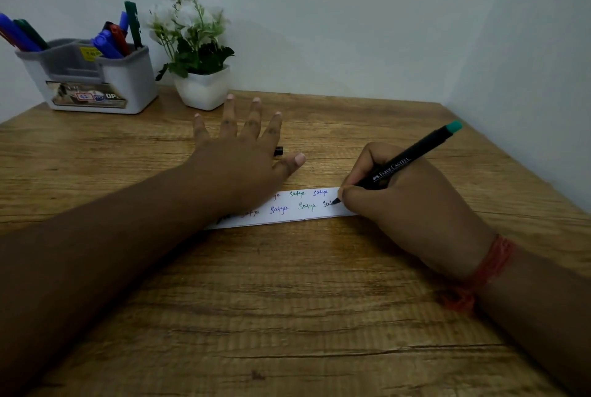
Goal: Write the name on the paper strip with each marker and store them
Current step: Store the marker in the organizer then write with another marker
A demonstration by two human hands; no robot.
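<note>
1. Paper strip [289, 209]: lying flat on the wooden table [287, 300], between the two hands, running left to right, its left part hidden under the left forearm.
2. Two rows of the name already written in several colours; last word in the lower row only partly formed, right under the pen tip.
3. Right hand [412, 201]: fingers curled round the marker [412, 156], black barrel with a teal end, tip touching the strip near its right end.
4. Left hand [243, 153]: fingers straight and spread, palm down, heel and wrist apparently pressing the strip's left part; holding nothing.
5. Small dark object [278, 151] just beyond the left hand, between forefinger and thumb: possibly the marker's cap, too hidden to say for sure.
6. Organizer [92, 77] at the table's far left corner, already holding blue, red and green markers; flower pot [203, 86] just beside it.
7. Risks from here:
   - Little paper left to the right of the tip, so letters running off the edge onto the wood.
   - Writing hand resting on the strip's right end: fresh ink smearing if dragged across.
   - Left hand lifting early: strip sliding or twisting under the stroke.
   - Cap knocked away by the spread fingers, leaving the marker stored uncapped.
</note>
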